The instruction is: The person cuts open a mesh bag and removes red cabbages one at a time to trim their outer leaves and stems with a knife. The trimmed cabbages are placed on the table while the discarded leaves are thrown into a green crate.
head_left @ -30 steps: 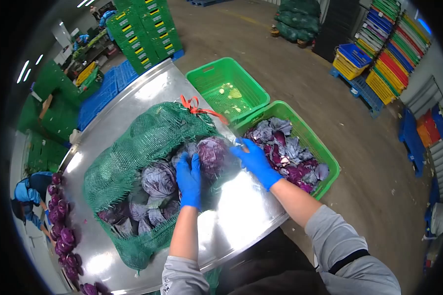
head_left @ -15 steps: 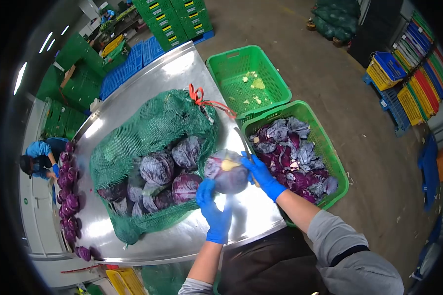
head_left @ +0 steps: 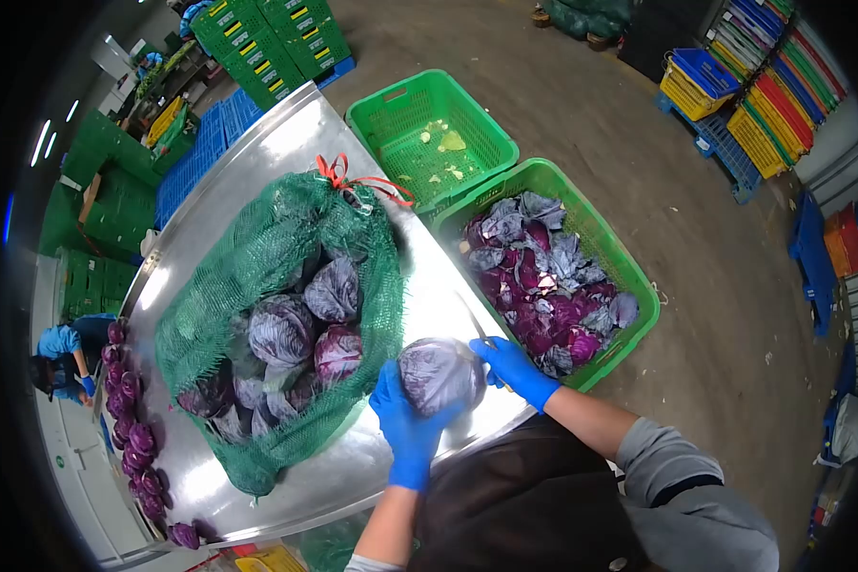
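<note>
A whole red cabbage (head_left: 440,375) with pale purple outer leaves is at the near edge of the steel table (head_left: 200,477). My left hand (head_left: 408,424), in a blue glove, grips its left and near side. In my right hand (head_left: 519,372), also gloved, is a knife (head_left: 478,322), its blade pointing away from me beside the cabbage; the handle shows partly below the fingers. To the left lies a green mesh sack (head_left: 229,276), torn open along its side, with several red cabbages (head_left: 281,331) inside. A red tie (head_left: 334,170) closes its far end.
Right of the table, a green crate (head_left: 605,229) holds loose purple leaves. Beyond it, another green crate (head_left: 367,119) has a few pale scraps. Trimmed cabbages (head_left: 141,439) line the table's left edge, where a co-worker (head_left: 62,357) bends. Stacked crates (head_left: 267,48) stand behind.
The cabbage has turned over: its pale stem end faced up before, and now leaves face up. It sits nearer my body, with both hands still at it. The view has shifted.
</note>
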A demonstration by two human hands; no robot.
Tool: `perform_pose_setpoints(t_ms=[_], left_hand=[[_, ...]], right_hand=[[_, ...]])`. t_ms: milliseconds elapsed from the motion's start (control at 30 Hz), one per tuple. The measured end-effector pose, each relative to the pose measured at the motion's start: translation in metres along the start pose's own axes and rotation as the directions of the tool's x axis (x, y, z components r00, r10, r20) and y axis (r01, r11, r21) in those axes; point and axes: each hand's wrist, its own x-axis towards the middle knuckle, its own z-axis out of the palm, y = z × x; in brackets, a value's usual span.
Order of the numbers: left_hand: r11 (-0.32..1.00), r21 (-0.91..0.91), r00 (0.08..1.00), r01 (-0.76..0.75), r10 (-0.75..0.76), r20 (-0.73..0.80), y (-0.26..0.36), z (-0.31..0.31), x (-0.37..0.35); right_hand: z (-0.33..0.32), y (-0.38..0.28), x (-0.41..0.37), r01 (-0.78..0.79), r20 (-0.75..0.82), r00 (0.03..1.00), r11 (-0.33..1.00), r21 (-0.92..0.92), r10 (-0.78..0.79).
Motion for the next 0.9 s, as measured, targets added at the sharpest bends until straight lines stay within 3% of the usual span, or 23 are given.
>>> perform_pose_setpoints(t_ms=[33, 67, 100, 167, 200, 233, 300, 333, 467, 533, 767, 867, 900], left_hand=[[0.996, 0.083, 0.999, 0.029, -0.032, 0.031, -0.006, 0.0, 0.0], [0.996, 0.092, 0.999, -0.001, -0.004, 0.049, -0.011, -0.001, 0.006], [0.996, 0.086, 0.999, 0.003, -0.008, 0.053, -0.016, 0.004, 0.008], [0.982, -0.181, 0.999, 0.05, -0.051, -0.005, -0.022, 0.015, 0.017], [0.957, -0.279, 0.997, 0.08, -0.08, 0.012, -0.017, 0.018, 0.023], [0.956, -0.283, 0.997, 0.081, -0.08, 0.014, -0.013, 0.021, 0.027], [0.932, -0.355, 0.997, 0.076, -0.068, 0.035, -0.006, 0.029, 0.038], [0.977, -0.208, 0.999, 0.037, -0.034, 0.019, -0.001, 0.03, 0.043], [0.991, -0.131, 0.999, 0.022, -0.018, 0.031, 0.007, 0.033, 0.05], [0.992, -0.127, 1.0, 0.02, -0.019, 0.012, 0.008, 0.033, 0.048], [0.99, -0.141, 1.0, 0.014, -0.014, -0.006, 0.006, 0.036, 0.05], [0.984, -0.158, 0.997, 0.078, -0.077, 0.014, 0.005, 0.034, 0.055], [0.985, -0.158, 0.997, 0.075, -0.074, 0.012, 0.004, 0.034, 0.055]], right_hand=[[-0.002, 0.015, 0.005, 0.453, -0.124, 0.84, 0.809, -0.374, -0.528], [-0.005, 0.021, 0.009, 0.637, -0.019, 0.427, 0.315, -0.704, -0.904], [-0.002, 0.011, -0.014, 0.631, -0.019, 0.43, 0.316, -0.709, -0.902], [0.013, -0.034, -0.079, 0.56, 0.106, 0.569, 0.29, -0.776, -0.815], [0.012, -0.032, -0.08, 0.628, 0.182, 0.464, 0.177, -0.758, -0.867], [0.012, -0.028, -0.085, 0.624, 0.181, 0.465, 0.176, -0.761, -0.867], [0.017, -0.031, -0.098, 0.44, 0.277, 0.589, 0.013, -0.898, -0.759], [0.021, -0.036, -0.104, 0.389, 0.316, 0.599, -0.078, -0.918, -0.736], [0.011, -0.032, -0.095, 0.479, 0.309, 0.605, 0.025, -0.878, -0.734], [0.008, -0.036, -0.098, 0.49, 0.239, 0.645, 0.153, -0.858, -0.725], [0.009, -0.038, -0.085, 0.406, 0.276, 0.734, 0.075, -0.911, -0.62], [0.014, -0.041, -0.073, 0.419, 0.313, 0.685, 0.005, -0.908, -0.658], [0.016, -0.042, -0.073, 0.357, 0.266, 0.742, 0.028, -0.934, -0.616]])
